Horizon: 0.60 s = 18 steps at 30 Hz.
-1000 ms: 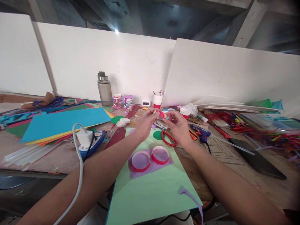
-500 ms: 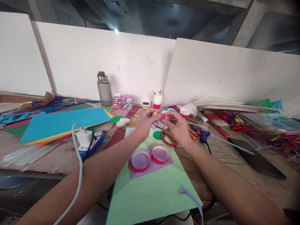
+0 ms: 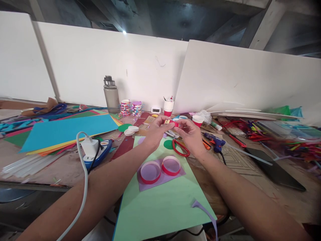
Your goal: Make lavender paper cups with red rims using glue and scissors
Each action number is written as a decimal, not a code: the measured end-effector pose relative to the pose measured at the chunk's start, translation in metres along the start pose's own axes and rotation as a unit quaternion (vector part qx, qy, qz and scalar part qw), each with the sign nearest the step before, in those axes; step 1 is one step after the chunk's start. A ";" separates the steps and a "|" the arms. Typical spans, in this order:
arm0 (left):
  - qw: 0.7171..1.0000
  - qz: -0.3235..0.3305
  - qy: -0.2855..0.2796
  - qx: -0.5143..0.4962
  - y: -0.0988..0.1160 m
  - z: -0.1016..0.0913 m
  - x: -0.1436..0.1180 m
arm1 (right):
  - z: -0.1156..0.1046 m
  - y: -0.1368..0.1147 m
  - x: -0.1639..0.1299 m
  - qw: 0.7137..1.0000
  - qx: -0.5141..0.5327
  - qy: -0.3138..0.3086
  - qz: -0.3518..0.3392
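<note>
Pinching a small red piece with a yellow patch from its two ends, the left hand and the right hand hold it raised above the work surface, thumbs and fingers nearly closed on it; the fingers cover much of it, so its full shape cannot be told. Just below the hands, on the near side, lie a green paper disc and the red-handled scissors, the latter under the right hand and held by neither.

Nearer the body, between the forearms, two red-walled paper rings stand side by side on a purple sheet, which lies on a light green sheet. Those two rings are cut and placed; whether they are glued down cannot be told. The red piece is apart from them, so its part of the work looks unfinished.

Right of the right hand lies a blue hot glue gun, unheld. Beyond the hands stand a red paper cup and a stack of paper cups.
</note>
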<state>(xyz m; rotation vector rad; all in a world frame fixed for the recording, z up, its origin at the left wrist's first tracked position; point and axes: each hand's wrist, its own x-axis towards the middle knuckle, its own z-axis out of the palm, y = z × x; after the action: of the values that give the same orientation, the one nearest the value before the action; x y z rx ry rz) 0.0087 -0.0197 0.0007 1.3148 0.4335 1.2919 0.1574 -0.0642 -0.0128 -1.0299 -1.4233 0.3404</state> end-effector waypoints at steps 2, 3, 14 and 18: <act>1.000 0.003 -0.001 -0.002 0.000 0.001 0.000 | 0.000 0.001 0.000 1.000 0.003 -0.001 0.004; 1.000 0.005 -0.001 -0.003 0.001 0.001 0.000 | 0.000 0.001 0.000 1.000 0.004 -0.002 0.005; 1.000 0.006 0.011 0.009 0.001 0.001 -0.001 | -0.001 -0.003 0.000 1.000 0.026 -0.002 0.009; 1.000 0.011 0.004 0.021 -0.001 0.001 0.000 | 0.000 -0.003 0.001 0.998 0.054 0.003 0.033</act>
<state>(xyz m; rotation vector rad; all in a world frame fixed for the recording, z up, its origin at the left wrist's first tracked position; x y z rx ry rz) 0.0101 -0.0199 -0.0003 1.3530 0.4550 1.3125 0.1559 -0.0652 -0.0097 -0.9909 -1.3520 0.4574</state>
